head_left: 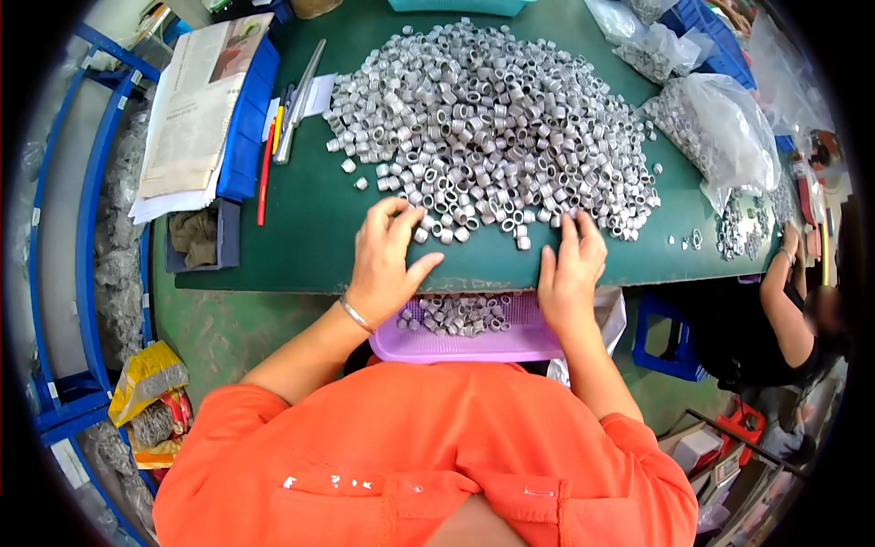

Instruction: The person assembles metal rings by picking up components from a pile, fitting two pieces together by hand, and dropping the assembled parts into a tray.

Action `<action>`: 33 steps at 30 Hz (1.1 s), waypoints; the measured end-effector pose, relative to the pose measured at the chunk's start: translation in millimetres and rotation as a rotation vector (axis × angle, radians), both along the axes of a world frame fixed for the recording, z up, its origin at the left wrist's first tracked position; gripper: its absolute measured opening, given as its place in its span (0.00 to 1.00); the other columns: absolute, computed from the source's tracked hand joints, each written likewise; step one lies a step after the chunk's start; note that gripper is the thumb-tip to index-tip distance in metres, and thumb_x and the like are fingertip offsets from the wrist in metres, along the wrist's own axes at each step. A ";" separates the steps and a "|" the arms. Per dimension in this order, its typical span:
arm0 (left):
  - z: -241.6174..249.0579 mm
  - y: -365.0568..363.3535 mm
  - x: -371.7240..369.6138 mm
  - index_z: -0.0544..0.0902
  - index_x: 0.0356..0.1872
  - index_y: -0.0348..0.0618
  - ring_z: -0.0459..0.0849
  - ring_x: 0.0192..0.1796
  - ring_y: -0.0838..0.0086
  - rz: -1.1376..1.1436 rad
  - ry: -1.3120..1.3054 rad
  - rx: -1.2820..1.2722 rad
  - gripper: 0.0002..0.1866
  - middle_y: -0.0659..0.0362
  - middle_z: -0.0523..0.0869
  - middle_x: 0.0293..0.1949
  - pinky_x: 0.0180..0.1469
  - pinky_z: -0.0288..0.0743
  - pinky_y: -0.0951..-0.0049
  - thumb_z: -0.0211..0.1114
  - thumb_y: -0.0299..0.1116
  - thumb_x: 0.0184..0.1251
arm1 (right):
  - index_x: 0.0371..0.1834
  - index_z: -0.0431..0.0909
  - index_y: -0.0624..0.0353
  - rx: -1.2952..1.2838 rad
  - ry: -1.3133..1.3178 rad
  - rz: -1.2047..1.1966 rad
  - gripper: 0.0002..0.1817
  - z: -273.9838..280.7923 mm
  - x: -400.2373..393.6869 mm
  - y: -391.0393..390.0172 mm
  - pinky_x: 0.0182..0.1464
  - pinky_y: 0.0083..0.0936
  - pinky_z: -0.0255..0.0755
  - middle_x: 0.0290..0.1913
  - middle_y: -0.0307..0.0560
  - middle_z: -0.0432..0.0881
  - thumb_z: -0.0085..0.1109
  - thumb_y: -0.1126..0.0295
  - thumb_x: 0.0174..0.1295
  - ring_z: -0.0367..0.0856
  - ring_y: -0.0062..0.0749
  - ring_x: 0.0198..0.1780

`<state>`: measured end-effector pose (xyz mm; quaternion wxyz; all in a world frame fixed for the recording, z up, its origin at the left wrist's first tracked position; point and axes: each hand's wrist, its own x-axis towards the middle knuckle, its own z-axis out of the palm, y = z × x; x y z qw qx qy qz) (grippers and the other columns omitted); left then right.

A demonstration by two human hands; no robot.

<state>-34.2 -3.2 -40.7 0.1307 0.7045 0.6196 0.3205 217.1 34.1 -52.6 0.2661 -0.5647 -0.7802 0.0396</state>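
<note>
A broad heap of small grey metal rings (492,109) lies on the green table (301,228). At the heap's near left edge is my left hand (387,255), fingertips by the loose rings and thumb held apart. My right hand (572,273) reaches to the near right edge, its fingertips at the rings and its thumb spread away. Neither hand shows a ring gripped, though the undersides of the fingers are hidden. Below the table edge, between my forearms, a purple plastic basket (392,345) contains more of the rings.
A blue bin (252,109) with newspaper (196,105) on it stands left, beside pens and a metal tool (301,100). Clear bags of parts (725,128) lie right. A co-worker (766,310) sits at the right near a blue stool (663,337). Blue shelving (91,201) stands left.
</note>
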 end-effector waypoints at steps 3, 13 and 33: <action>-2.1 -0.5 7.6 0.76 0.52 0.38 0.76 0.47 0.63 -0.044 -0.133 -0.015 0.31 0.51 0.67 0.56 0.53 0.72 0.65 0.77 0.31 0.44 | 0.63 0.64 0.72 -0.011 0.059 0.215 0.29 -3.4 -19.0 -5.8 0.65 0.47 0.56 0.65 0.69 0.60 0.55 0.79 0.54 0.61 0.61 0.64; 2.4 -9.2 11.2 0.76 0.52 0.38 0.78 0.38 0.71 -0.089 -0.176 -0.072 0.29 0.55 0.71 0.49 0.42 0.76 0.72 0.77 0.27 0.44 | 0.59 0.71 0.66 -0.034 0.075 0.433 0.26 10.6 -48.4 -0.3 0.64 0.42 0.63 0.62 0.58 0.69 0.57 0.79 0.54 0.66 0.56 0.61; 135.1 -12.5 112.4 0.81 0.34 0.40 0.82 0.39 0.68 -1.255 -1.246 -0.124 0.08 0.59 0.81 0.29 0.38 0.73 0.73 0.70 0.31 0.55 | 0.40 0.80 0.58 0.348 0.089 0.442 0.16 39.1 -29.7 59.4 0.51 0.36 0.65 0.44 0.47 0.78 0.60 0.85 0.47 0.75 0.45 0.47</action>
